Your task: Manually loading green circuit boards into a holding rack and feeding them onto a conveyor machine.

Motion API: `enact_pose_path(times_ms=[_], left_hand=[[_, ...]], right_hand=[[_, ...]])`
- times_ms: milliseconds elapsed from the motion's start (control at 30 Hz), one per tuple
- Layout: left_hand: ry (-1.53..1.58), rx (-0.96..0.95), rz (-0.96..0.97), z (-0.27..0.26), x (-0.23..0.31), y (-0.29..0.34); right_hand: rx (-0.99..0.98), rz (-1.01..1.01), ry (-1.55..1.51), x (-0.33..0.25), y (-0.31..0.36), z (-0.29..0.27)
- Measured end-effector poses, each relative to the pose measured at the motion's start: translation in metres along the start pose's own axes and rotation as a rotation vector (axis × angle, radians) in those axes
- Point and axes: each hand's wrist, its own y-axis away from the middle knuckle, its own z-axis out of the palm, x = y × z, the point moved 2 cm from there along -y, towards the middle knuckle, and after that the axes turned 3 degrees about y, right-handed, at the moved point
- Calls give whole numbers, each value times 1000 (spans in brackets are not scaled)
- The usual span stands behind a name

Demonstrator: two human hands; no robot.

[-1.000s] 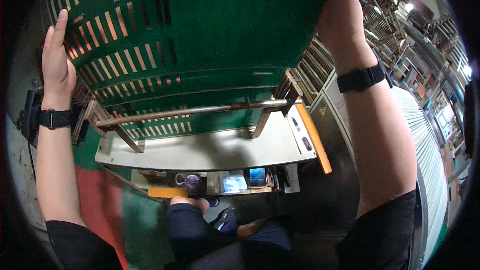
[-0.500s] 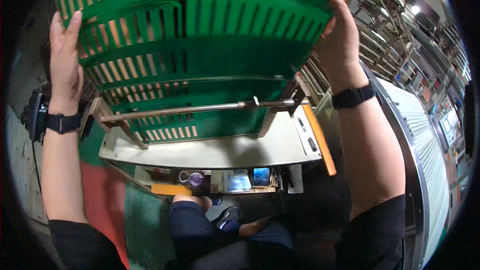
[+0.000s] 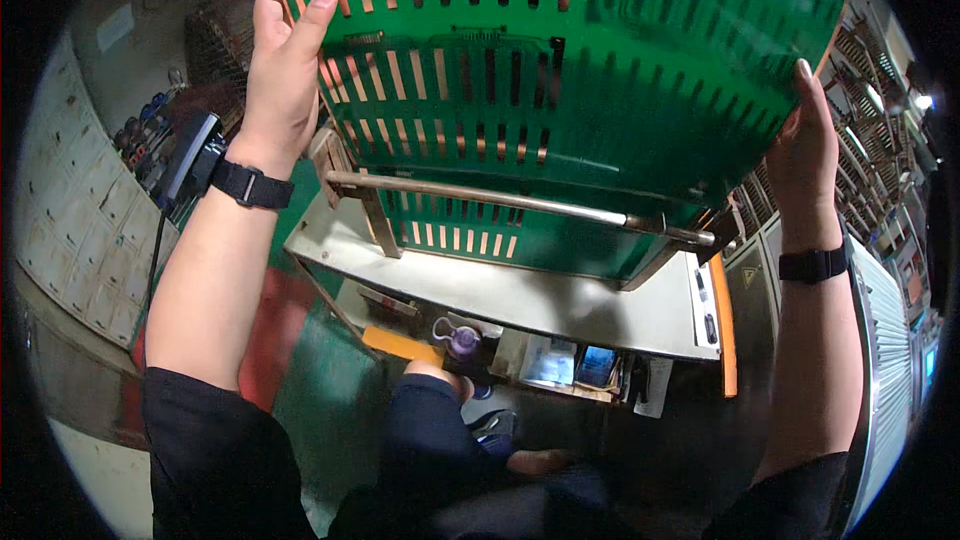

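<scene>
A large green panel (image 3: 690, 90) with rows of slots and copper-coloured strips stands tilted in front of me, like a circuit-board sheet. My left hand (image 3: 283, 70) grips its left edge, thumb laid over the near face. On the right edge my right hand (image 3: 808, 155) has its thumb in front; the fingers behind are hidden. Below the hands, a metal bar (image 3: 480, 197) on a wooden frame (image 3: 378, 225) crosses in front of green panel surface. Whether that lower green part is the same sheet or another behind it, I cannot tell.
The frame stands on a white bench top (image 3: 480, 285) with an orange strip (image 3: 728, 330) at its right. A shelf beneath holds a purple bottle (image 3: 463, 340) and a phone-like device (image 3: 598, 367). Lockers (image 3: 75, 200) stand left, a ribbed pale panel (image 3: 888, 380) right.
My view has turned left, so bench, frame and panel sit further right in the picture. Both hands stay on the panel's side edges.
</scene>
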Motion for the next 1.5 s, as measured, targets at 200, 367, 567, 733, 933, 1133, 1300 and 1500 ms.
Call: enact_pose_path(times_ms=[200,367,567,733,933,1133,1300,1500], left_hand=[[-79,11,-34,-5,0,-7],[-85,1,-44,-6,-1,-4],[-102,-41,-98,-18,-5,-7],[-216,-17,-92,-34,-7,16],[-414,-38,-254,-43,13,50],[-245,-196,-341,-27,18,66],[-184,-73,-401,-22,22,67],[-62,-54,-374,-20,21,67]], right_hand=[[2,-13,7,6,7,1],[30,19,8,9,6,0],[90,77,6,23,14,-16],[59,2,246,19,41,-16],[153,173,458,15,79,-7],[81,274,472,14,81,-3],[58,261,544,14,80,-3],[36,233,555,16,82,2]])
